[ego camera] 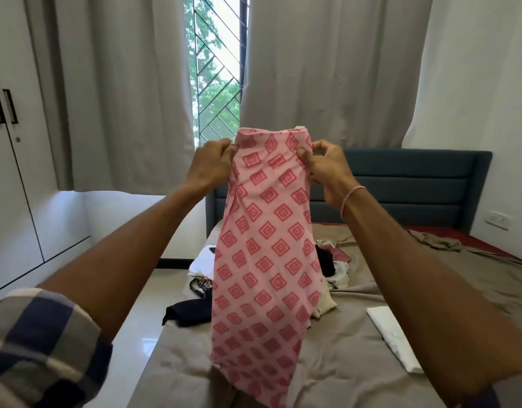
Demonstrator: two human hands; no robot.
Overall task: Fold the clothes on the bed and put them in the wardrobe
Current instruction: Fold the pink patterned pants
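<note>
Folding is beginning: left hand (pixel 210 164) and right hand (pixel 327 169) are pinching the hanging pink garment (pixel 265 245) by its top corners, and bringing those together is likely coming next.

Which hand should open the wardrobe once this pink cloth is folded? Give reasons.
Left, probably. The left hand pinches the pink patterned cloth on the side where the closed wardrobe stands; the right hand grips its other top corner, farther from the handles.

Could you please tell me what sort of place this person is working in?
Most likely a home bedroom: a bed with a padded blue headboard, loose clothes on it, a white wardrobe on the left, and long curtains beside a barred window.
</note>
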